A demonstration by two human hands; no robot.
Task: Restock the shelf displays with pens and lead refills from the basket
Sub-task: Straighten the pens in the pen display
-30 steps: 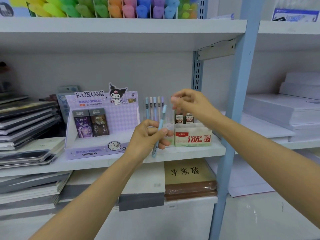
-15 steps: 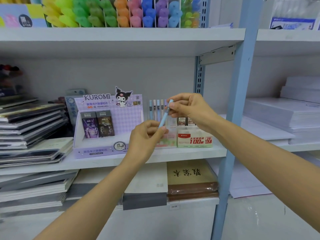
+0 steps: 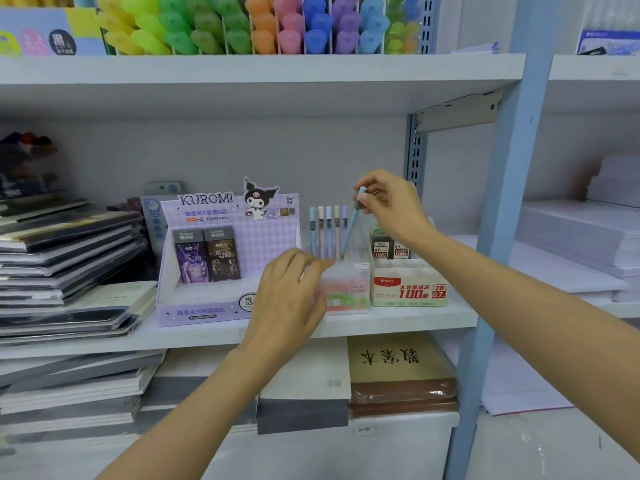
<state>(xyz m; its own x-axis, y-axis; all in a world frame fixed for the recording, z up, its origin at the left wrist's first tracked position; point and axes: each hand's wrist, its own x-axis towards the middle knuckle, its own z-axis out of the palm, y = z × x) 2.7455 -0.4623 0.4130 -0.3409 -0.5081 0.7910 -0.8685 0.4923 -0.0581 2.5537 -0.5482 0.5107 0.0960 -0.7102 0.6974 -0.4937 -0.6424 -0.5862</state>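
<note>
Head camera first, and it is our only view. Our right hand [image 3: 391,206] is raised in front of the middle shelf [image 3: 398,320], its fingers [image 3: 367,199] pinching the top end of a light-blue pen [image 3: 350,233]. That pen leans to the left, and its lower end sits inside the clear pen display [image 3: 349,289] marked FRUIT SODA. Five more pens [image 3: 328,230] stand upright in the same display, just to the left of the one we hold.

Our left hand [image 3: 291,299] lies against the display's front-left side. Its fingers are loosely stretched and touch the plastic, grasping nothing that we can see.

Just left of the pen display stands the purple Kuromi box [image 3: 221,306], with two lead refill packs [image 3: 207,258] upright in it. Touching the pen display on the right is a white and red lead refill box [image 3: 408,289], with small dark packs in its back row.

Stacked notebooks [image 3: 62,258] fill the shelf's left end. Coloured highlighters [image 3: 263,26] line the shelf above. A blue upright post [image 3: 512,202] rises to the right, with paper stacks [image 3: 571,237] beyond it. A brown-backed pad [image 3: 398,368] lies on the shelf below.
</note>
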